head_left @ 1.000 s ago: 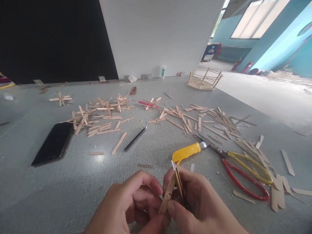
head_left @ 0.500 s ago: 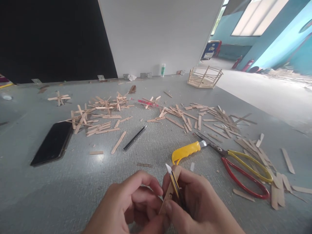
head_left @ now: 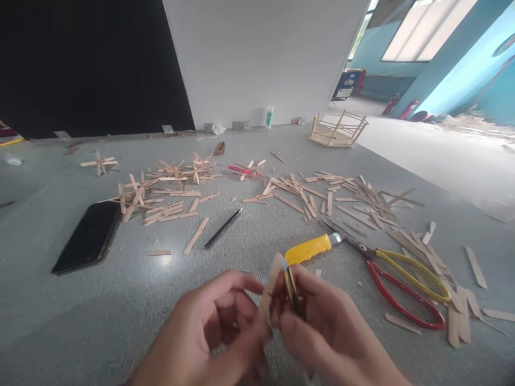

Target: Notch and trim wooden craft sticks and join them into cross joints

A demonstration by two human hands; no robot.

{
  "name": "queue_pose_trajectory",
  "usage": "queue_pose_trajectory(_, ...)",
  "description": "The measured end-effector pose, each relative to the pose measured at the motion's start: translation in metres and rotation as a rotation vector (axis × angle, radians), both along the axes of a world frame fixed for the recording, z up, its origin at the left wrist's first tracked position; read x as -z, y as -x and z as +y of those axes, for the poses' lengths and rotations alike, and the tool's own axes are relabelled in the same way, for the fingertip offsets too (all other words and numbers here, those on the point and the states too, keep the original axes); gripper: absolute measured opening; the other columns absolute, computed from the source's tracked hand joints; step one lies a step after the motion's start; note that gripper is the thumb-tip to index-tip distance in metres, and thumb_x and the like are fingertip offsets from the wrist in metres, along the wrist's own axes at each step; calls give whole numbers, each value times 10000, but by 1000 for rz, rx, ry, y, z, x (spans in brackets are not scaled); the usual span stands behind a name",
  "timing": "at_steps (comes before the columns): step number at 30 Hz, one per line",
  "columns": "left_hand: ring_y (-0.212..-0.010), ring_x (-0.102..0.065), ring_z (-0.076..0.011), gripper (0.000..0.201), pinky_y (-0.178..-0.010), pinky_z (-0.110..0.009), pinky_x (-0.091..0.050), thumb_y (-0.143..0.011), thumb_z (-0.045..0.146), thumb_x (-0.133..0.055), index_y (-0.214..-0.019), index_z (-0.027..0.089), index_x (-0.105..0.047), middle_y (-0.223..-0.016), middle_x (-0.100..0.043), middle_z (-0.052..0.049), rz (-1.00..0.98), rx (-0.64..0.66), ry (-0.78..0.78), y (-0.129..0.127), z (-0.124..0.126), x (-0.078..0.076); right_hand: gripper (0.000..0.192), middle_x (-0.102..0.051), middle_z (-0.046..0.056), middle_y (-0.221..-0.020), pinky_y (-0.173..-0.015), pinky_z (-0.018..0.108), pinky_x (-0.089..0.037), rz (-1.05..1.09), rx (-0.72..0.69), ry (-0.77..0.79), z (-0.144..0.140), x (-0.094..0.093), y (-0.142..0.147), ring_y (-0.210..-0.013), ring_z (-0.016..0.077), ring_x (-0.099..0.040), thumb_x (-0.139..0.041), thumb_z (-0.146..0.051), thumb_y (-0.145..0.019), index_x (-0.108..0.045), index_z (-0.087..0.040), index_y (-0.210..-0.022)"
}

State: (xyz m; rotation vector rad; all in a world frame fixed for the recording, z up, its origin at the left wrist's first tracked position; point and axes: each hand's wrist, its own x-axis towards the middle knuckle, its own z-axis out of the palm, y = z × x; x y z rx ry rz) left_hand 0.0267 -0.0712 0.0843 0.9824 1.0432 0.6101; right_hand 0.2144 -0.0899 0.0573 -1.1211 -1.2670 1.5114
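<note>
Low in the middle, my left hand (head_left: 217, 321) is closed on a wooden craft stick (head_left: 265, 303), which stands tilted upward and is blurred by motion. Beside it, my right hand (head_left: 325, 327) grips a small black-and-yellow tube (head_left: 290, 287) with a pale nozzle, which looks like a glue tube. The nozzle is close to the stick's upper end; I cannot tell whether they touch. Just beyond my right hand lies a yellow-handled cutter (head_left: 308, 250). Scissors (head_left: 372, 252) with one red and one yellow handle lie to the right.
Loose craft sticks (head_left: 362, 195) are scattered across the grey table (head_left: 100, 321). A black phone (head_left: 87, 236) lies left, a pen (head_left: 223, 229) in the middle. Farther back are a stick frame (head_left: 338, 130), a small white-and-green tube (head_left: 269, 117) and a star-shaped stick piece (head_left: 98, 162).
The craft stick has swung more upright and moved left with my left hand, out of my right fingers. My right hand keeps the tube, now partly behind its fingers.
</note>
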Motion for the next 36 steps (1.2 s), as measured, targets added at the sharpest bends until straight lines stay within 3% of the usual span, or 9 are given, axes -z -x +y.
queue_pose_trajectory(3,-653,-637,-140,287,-637,-246,-566,-935,419,-710,-1046,159,-661,-733,-642,12,62,33,-142,4,23,17,199,-627,4,-756,-521,234,-469,-419,193,-376,17,13,-16,-531,105,-534,-441,-263,-1073,-622,-184,-1100)
queue_pose_trajectory(6,-636,-629,-125,259,-580,-227,-550,-1001,421,-611,-917,175,-610,-736,-612,27,91,25,-246,8,45,35,240,-696,35,-791,-655,294,-523,-785,159,-903,33,28,-31,-661,154,-654,-436,-134,-1059,-640,-165,-1181)
queue_pose_trajectory(8,-597,-628,-126,281,-502,-221,-539,-1019,453,-565,-904,197,-543,-753,-607,34,73,28,-245,9,53,45,264,-712,35,-793,-629,294,-514,-932,106,-1037,37,37,-35,-651,161,-665,-460,-126,-1061,-592,-147,-1288)
queue_pose_trajectory(12,-551,-619,-115,309,-453,-195,-509,-1036,463,-527,-870,203,-506,-741,-612,33,81,61,-262,11,54,52,434,-707,62,-843,-523,275,-497,-1012,-49,-1081,30,47,-33,-627,167,-661,-434,-108,-1059,-412,-70,-1491)
queue_pose_trajectory(15,-570,-625,-113,339,-480,-189,-497,-1044,451,-513,-839,183,-543,-743,-624,15,96,103,-280,13,51,51,552,-687,71,-847,-541,300,-549,-1088,-109,-1105,25,45,-29,-657,193,-667,-383,-77,-1049,-278,-45,-1589)
queue_pose_trajectory(19,-571,-619,-116,394,-497,-192,-478,-1052,451,-496,-786,172,-576,-687,-609,13,138,129,-285,13,51,50,600,-728,183,-1139,-642,340,-646,-1100,-193,-1078,24,38,-29,-846,241,-737,-250,-112,-1076,-96,-80,-1656)
queue_pose_trajectory(21,-559,-609,-114,409,-500,-192,-471,-1060,448,-479,-777,173,-585,-654,-599,18,154,127,-289,13,51,50,611,-731,203,-1191,-632,311,-656,-1092,-198,-1095,24,37,-33,-856,235,-757,-210,-121,-1082,-16,-91,-1660)
queue_pose_trajectory(25,-541,-604,-123,427,-492,-199,-472,-1063,467,-463,-773,179,-587,-608,-579,23,175,126,-302,14,50,51,645,-761,187,-1099,-586,292,-649,-1127,-182,-1100,23,42,-37,-838,236,-771,-252,-102,-1063,1,-92,-1656)
queue_pose_trajectory(36,-523,-581,-124,428,-513,-200,-453,-1070,455,-451,-756,196,-582,-570,-579,32,246,135,-351,14,49,53,636,-748,193,-1086,-565,311,-639,-1106,-181,-1121,24,41,-35,-835,238,-760,-258,-75,-1059,-25,-67,-1651)
